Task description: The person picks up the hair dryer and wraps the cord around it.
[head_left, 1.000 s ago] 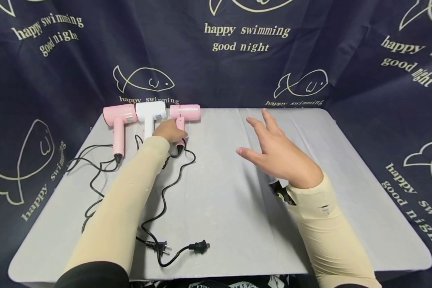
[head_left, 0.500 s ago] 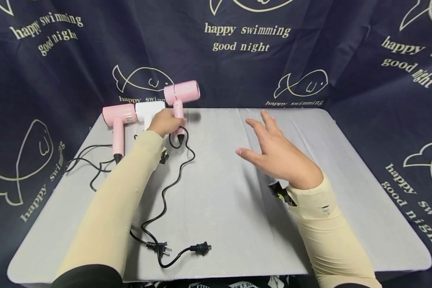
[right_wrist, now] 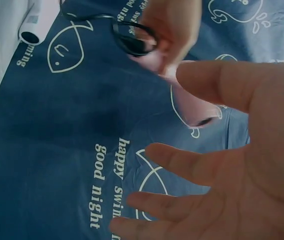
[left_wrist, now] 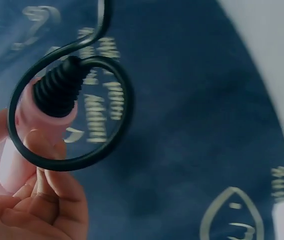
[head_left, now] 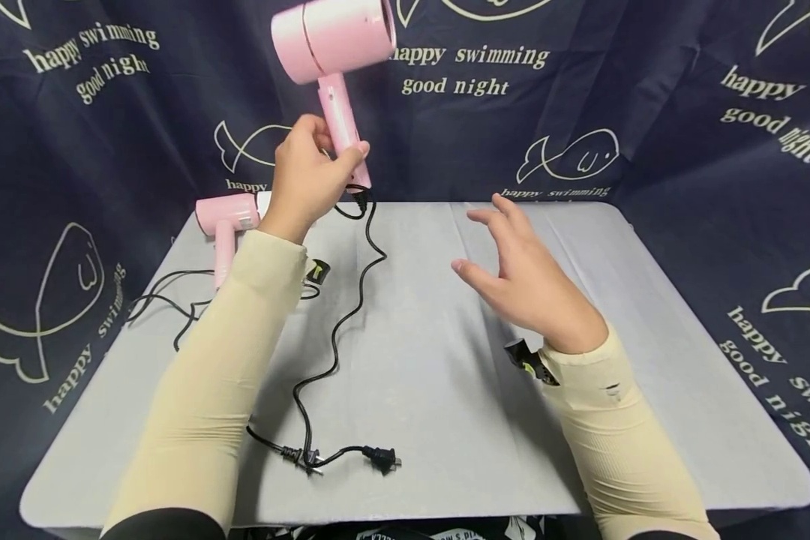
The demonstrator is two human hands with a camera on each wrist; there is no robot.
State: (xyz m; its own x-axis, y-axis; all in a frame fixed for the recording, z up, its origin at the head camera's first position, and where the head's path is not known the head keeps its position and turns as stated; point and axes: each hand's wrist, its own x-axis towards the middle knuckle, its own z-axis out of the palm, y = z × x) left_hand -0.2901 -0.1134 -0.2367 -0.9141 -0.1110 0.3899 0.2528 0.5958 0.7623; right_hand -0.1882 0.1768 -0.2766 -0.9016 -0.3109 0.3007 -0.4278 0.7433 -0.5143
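Note:
My left hand (head_left: 310, 172) grips the handle of a pink hair dryer (head_left: 337, 41), raised well above the back of the table with its barrel tilted up to the right. In the left wrist view, curled fingers (left_wrist: 64, 195) wrap the handle's lower end, and the black cord (left_wrist: 127, 100) loops out of its ribbed collar. From there the cord hangs down to the table. My right hand (head_left: 526, 277) hovers over the right half, fingers spread, holding nothing. A second pink hair dryer (head_left: 226, 214) lies at the back left, beside a white hair dryer (right_wrist: 39, 22) mostly hidden in the head view.
Two black plugs, one a plug (head_left: 381, 459) at the cord's end, lie near the front edge of the grey table (head_left: 445, 420). More black cord (head_left: 155, 296) tangles at the left. A dark blue printed curtain (head_left: 445, 142) stands behind and at both sides.
My left hand has picked the pink hair dryer off the table, lifting it up and toward me. Its cord has risen with it. The right hand has hardly moved.

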